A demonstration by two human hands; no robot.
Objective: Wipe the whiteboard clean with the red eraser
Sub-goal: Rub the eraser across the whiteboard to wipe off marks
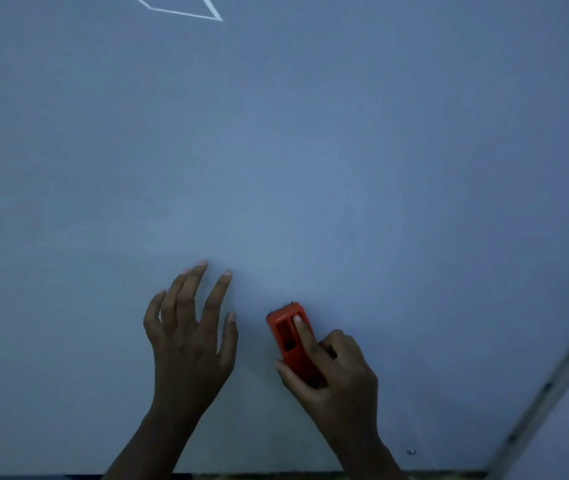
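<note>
Fingers of my right hand [336, 370] curl round the red eraser [291, 344], forefinger laid along its top and thumb against its left side, pressing it to the whiteboard [310, 150] low and just right of centre. Beside it, my left hand [189, 337] rests spread on the board, fingers straight and apart, holding nothing. A white outline [186, 10] shows near the top edge. The frame [549, 386] runs slanting at the right.
</note>
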